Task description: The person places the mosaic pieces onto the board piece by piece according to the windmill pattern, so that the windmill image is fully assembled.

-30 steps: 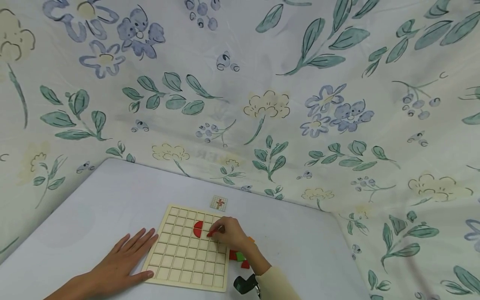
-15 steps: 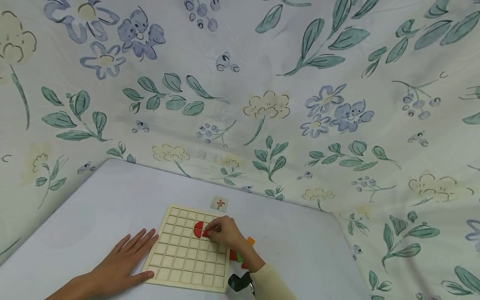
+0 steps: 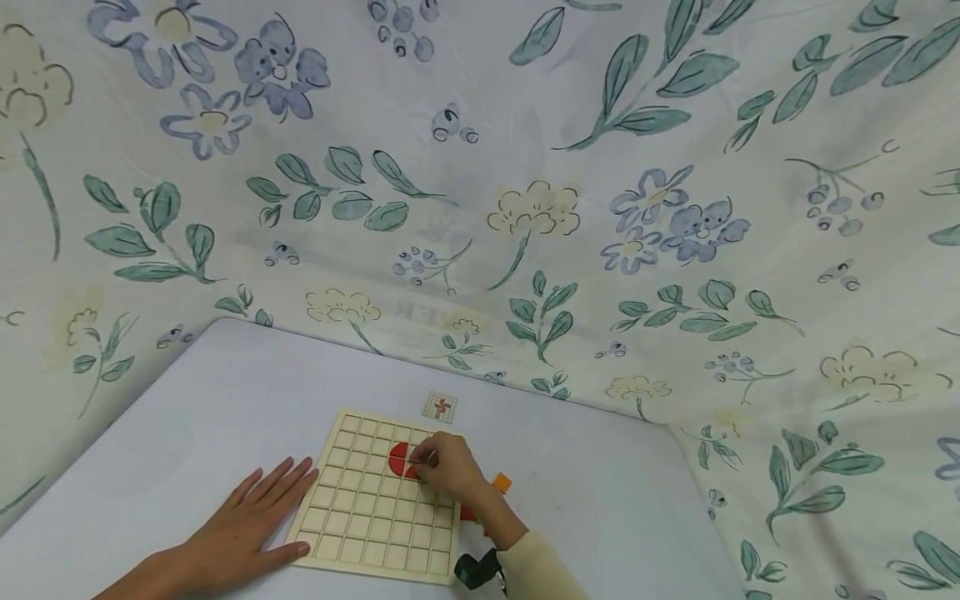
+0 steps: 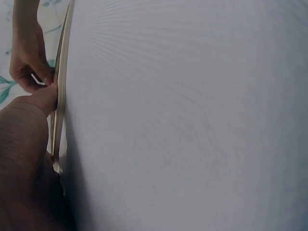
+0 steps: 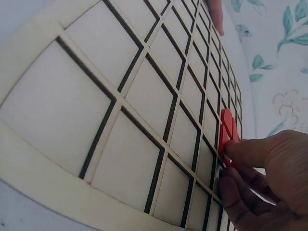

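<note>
A pale wooden grid board [image 3: 360, 525] lies on the white table. My left hand [image 3: 247, 517] rests along its left edge with fingers spread, fingertips and thumb at the rim. Two red rounded pieces [image 3: 398, 459] sit in neighbouring cells, one above the other, forming a half disc. Just right of them, my right hand [image 3: 450, 467] pinches another red piece [image 3: 411, 472] between thumb and fingers, low over a cell. In the right wrist view, the thumb of the right hand [image 5: 284, 168] is against the red piece [image 5: 224, 144], and the other fingers curl beneath.
A small pattern card [image 3: 439, 407] with a red pinwheel design lies behind the board. Right of the board, an orange piece [image 3: 502, 482] and red pieces [image 3: 467, 514] are partly hidden by the right forearm. A dark object [image 3: 476, 570] sits by that wrist. Floral fabric [image 3: 450, 250] hangs behind the table.
My right hand has moved slightly left with the red piece, bringing it beside the two placed red pieces and lower into the grid. The left hand stays still.
</note>
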{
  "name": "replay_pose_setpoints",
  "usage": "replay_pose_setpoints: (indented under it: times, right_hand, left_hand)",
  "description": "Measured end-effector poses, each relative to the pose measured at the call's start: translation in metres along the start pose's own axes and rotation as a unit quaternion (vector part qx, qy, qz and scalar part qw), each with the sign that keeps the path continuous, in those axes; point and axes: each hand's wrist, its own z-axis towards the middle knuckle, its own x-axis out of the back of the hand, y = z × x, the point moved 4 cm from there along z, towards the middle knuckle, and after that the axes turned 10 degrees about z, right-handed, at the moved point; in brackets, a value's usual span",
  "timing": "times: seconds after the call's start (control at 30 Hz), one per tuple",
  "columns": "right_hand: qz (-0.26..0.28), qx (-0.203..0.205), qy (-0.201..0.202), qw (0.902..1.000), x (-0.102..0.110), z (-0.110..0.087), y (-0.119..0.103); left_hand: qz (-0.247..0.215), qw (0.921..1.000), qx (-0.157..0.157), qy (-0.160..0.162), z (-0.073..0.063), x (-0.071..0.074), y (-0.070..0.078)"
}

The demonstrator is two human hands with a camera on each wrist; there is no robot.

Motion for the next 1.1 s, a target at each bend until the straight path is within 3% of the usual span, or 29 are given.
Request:
replay_pose_setpoints:
  times: [0.37, 0.7, 1.1]
  right_hand:
    - [0.022, -0.007, 0.021, 0.9995, 0.016, -0.013, 0.007]
    - [0.049, -0.033, 0.020, 0.9981, 0.039, -0.039, 0.037]
    - [-0.026, -0.091, 0.046, 0.9944, 0.063, -0.061, 0.052]
  left_hand:
    - [-0.002, 1.0000, 0.001, -0.002, 0.001, 0.001, 0.001]
    - [0.001, 1.0000, -0.007, 0.005, 0.000, 0.000, 0.000]
    - [0.001, 0.9997, -0.020, 0.016, 0.000, 0.002, 0.000]
